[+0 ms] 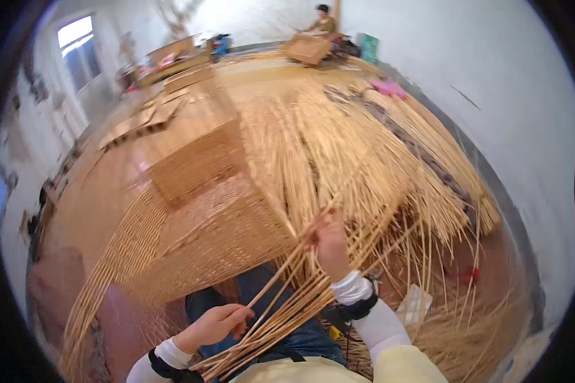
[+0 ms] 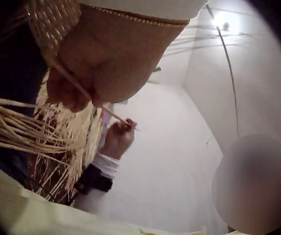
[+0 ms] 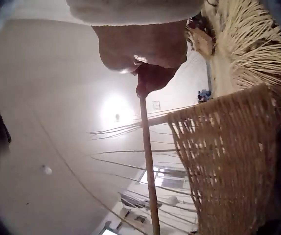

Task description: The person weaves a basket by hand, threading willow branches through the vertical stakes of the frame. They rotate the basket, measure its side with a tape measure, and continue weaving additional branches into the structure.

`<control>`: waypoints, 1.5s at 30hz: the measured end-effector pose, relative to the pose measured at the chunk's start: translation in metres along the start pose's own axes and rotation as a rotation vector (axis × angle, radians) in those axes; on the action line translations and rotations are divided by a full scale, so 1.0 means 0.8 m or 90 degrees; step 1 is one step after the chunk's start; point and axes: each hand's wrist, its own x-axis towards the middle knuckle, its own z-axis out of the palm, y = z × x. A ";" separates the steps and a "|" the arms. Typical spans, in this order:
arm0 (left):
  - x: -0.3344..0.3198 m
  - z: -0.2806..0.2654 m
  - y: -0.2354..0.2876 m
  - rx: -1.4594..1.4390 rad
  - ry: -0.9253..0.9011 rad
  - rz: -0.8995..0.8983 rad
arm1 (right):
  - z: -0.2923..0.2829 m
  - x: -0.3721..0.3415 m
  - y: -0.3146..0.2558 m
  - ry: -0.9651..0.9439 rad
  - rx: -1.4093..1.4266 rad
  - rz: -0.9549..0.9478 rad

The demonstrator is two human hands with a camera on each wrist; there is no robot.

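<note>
A large unfinished wicker basket [image 1: 220,249] stands tilted before the person's knees, with long rod ends trailing from its left side. My right hand [image 1: 331,242], just off the basket's right corner, pinches a thin peeled wicker rod [image 3: 149,156]. Low over the lap, my left hand [image 1: 218,324] has its fingers curled round the same rod, which spans between both hands in the left wrist view. Under the hands a loose bundle of wicker rods [image 1: 284,325] lies across the lap. In the right wrist view the woven wall [image 3: 228,161] shows loose rod ends sticking out of its edge.
Long heaps of wicker rods [image 1: 351,147] cover the floor ahead and to the right. Another person [image 1: 324,24] sits by the far wall with a woven panel [image 1: 306,49]. Flat brown pieces [image 1: 144,121] lie at the left. Scraps [image 1: 453,345] litter the floor at the right.
</note>
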 end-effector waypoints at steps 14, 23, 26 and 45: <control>0.019 -0.199 -0.135 0.198 0.767 0.190 | 0.212 -0.016 0.046 -0.094 0.019 -0.034; 0.014 -0.280 -0.227 0.389 0.918 0.189 | 0.350 -0.032 0.169 -0.133 0.027 -0.015; 0.008 -0.275 -0.228 0.397 0.906 0.205 | 0.346 -0.037 0.198 -0.160 0.052 0.035; 0.093 -0.310 -0.190 0.243 0.594 0.194 | 0.313 0.042 0.156 -0.247 -0.254 0.023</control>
